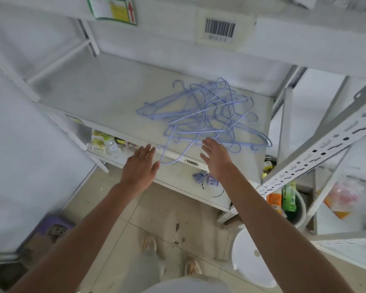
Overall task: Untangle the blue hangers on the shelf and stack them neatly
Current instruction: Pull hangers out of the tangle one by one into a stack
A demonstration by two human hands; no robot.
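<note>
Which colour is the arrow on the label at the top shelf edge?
Red arrow, on the green-bordered label; head view.

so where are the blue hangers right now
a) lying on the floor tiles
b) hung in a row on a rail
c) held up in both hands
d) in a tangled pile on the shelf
d, the blue hangers lie crossed over one another in a heap on the white shelf, while the left hand and right hand reach toward them with straight fingers, holding nothing.

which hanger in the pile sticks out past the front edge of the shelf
The hanger nearest the left hand: its curved end overhangs the shelf edge, unlike the others.
</note>
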